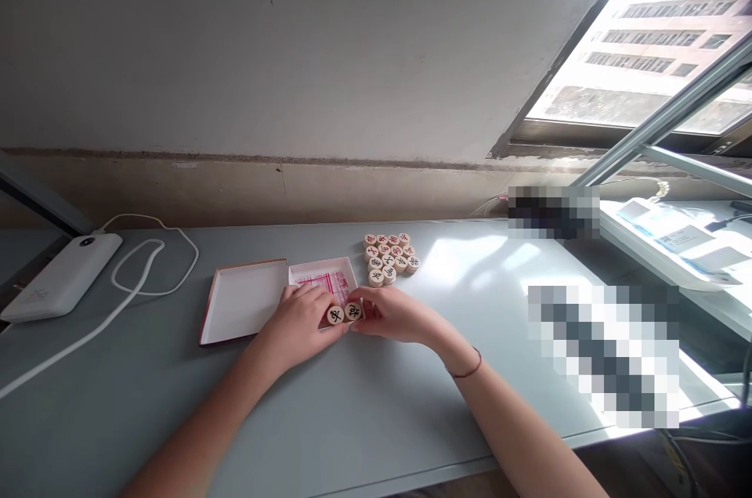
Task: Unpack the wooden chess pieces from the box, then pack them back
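A shallow open box [354,272] with a red-printed bottom stands on the table. Two round Chinese chess pieces sit at its front end: one piece [334,315] beside my left fingers, another piece [352,312] at its front right corner. My left hand [302,319] is bent over the box's left side, its thumb along the front wall, gripping it. At the right corner, my right hand [391,313] has thumb and forefinger closed about the right-hand piece; its other fingers are partly hidden. Behind the box lies a block of several stacked Chinese chess pieces [391,255].
The white-lined box lid [250,298] lies left of the box. A white power bank [64,275] with a looping white cable [141,279] rests at the far left. A white rack [675,247] and blurred-out items stand at the right, near a window. A wall runs behind.
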Demonstrator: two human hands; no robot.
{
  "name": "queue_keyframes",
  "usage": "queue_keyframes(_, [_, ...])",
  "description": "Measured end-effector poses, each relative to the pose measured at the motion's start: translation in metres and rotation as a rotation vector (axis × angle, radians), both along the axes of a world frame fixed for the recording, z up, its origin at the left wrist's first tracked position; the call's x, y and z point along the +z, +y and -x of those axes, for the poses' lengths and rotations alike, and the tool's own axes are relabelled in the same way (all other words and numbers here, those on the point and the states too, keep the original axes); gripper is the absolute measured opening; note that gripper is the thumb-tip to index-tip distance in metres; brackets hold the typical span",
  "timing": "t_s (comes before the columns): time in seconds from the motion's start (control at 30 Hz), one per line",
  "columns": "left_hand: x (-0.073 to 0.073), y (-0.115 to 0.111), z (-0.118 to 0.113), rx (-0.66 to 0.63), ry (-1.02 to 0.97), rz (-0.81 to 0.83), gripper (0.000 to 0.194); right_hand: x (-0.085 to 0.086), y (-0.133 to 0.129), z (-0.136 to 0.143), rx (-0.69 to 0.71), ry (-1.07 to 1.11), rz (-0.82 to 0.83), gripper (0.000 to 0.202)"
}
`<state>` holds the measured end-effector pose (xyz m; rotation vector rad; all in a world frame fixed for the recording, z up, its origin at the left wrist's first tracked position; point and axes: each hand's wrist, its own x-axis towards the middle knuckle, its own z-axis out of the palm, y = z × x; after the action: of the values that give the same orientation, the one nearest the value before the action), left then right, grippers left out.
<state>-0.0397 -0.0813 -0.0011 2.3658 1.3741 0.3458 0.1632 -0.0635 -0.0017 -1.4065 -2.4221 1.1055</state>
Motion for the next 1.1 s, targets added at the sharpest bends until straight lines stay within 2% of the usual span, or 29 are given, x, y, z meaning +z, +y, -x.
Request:
queue_keyframes(0.1, [0.004,0.001,0.002,0.007,-0.027,0.033,0.017,-0.002,0.0,0.001,-0.008,-0.008,-0.015,0.035])
queue_keyframes(0.27, [0.009,0.003,0.003,0.004,-0.082,0.037,0.012,0.004,0.003,-0.006,-0.008,0.091,0.069,0.039])
queue_keyframes(0.37, [0.014,0.003,0.002,0.048,-0.226,0.055,0.014,0.01,0.004,-0.011,-0.04,0.205,0.09,0.042])
queue_keyframes(0.53, [0.024,-0.001,-0.001,0.092,-0.46,0.185,0.019,0.017,0.001,-0.007,-0.017,0.339,0.081,0.033])
queue_keyframes(0.67, [0.022,-0.003,-0.004,0.135,-0.619,0.324,0.02,0.024,0.002,-0.014,-0.058,0.342,0.098,0.024])
queue_keyframes(0.77, [0.016,0.0,-0.004,0.257,-0.734,0.323,0.023,0.029,0.01,-0.042,-0.222,0.295,0.01,0.022])
queue_keyframes(0.87, [0.012,0.004,-0.002,0.35,-0.772,0.25,0.027,0.028,0.02,-0.074,-0.429,0.089,-0.039,0.02])
queue_keyframes(0.97, [0.01,0.008,0.0,0.393,-0.736,0.214,0.026,0.019,0.027,-0.092,-0.431,-0.062,0.089,0.021])
queue_keyframes(1.1, [0.008,0.009,-0.001,0.404,-0.711,0.216,0.029,0.005,0.031,-0.089,-0.369,-0.138,0.155,0.026])
